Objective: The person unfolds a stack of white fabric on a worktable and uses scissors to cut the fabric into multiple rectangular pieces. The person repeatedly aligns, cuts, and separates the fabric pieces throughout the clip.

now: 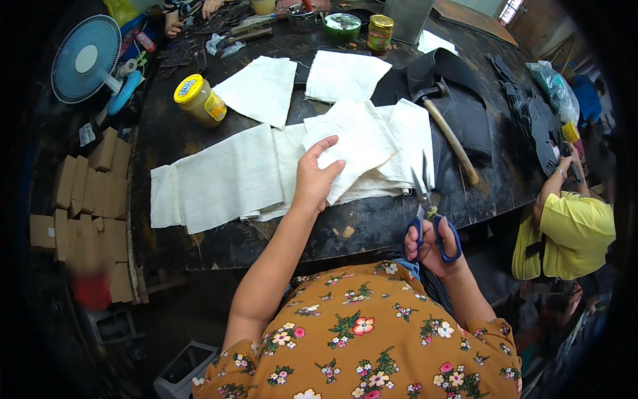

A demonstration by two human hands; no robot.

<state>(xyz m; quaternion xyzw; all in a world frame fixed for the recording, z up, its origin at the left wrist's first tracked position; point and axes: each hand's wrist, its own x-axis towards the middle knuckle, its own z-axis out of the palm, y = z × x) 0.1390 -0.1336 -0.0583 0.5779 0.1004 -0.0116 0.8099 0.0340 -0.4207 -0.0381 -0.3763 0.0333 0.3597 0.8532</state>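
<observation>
My left hand [319, 174] grips the near left edge of a white cloth piece [359, 143], thumb on top and fingers at its edge. More white cloth lies beneath it, with a long folded strip [229, 176] stretching left along the table. In my right hand [432, 249] is a pair of scissors [425, 199] with blue handles; my fingers are through the loops. Their blades are parted and point away from me, just right of the cloth stack. Two separate cloth pieces, one left [259, 86] and one right [345, 74], lie farther back.
A hammer [452, 139] rests on black sheet material [465, 100] at the right. A yellow-lidded jar [199, 100] stands left, with another jar [380, 34] and a green tub [342, 26] behind. A fan [86, 60] is far left. A yellow-shirted person [575, 233] works at the right.
</observation>
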